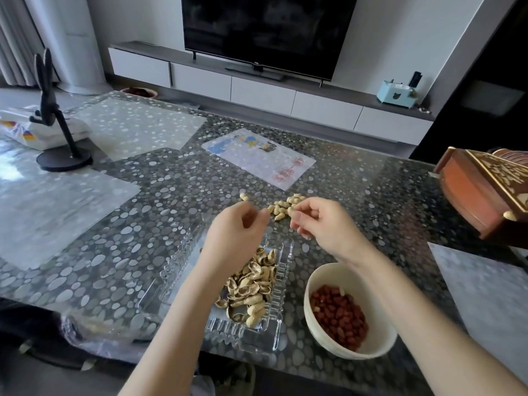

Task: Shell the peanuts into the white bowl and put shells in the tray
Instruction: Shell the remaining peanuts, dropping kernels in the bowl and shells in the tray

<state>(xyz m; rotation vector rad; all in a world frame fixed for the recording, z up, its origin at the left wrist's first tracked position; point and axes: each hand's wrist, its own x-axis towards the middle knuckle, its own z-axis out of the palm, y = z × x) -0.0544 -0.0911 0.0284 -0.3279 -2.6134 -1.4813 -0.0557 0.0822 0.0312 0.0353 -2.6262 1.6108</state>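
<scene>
A small pile of unshelled peanuts (281, 207) lies on the table beyond the tray, with one stray peanut (243, 197) to its left. My right hand (321, 224) reaches to the pile's right edge and pinches a peanut with its fingertips. My left hand (238, 228) hovers over the far end of the glass tray (281, 312), its fingers loosely curled, with nothing seen in them. The tray holds several empty shells (251, 287). To its right stands the white bowl (321, 337) with red-skinned kernels (340, 312) in it.
The pebble-patterned table (357, 195) carries a black phone stand (61, 155) and a white bag (34, 132) at far left, and a printed sheet (257, 158) in the middle. A carved wooden box (483, 192) sits at the right edge. TV cabinet behind.
</scene>
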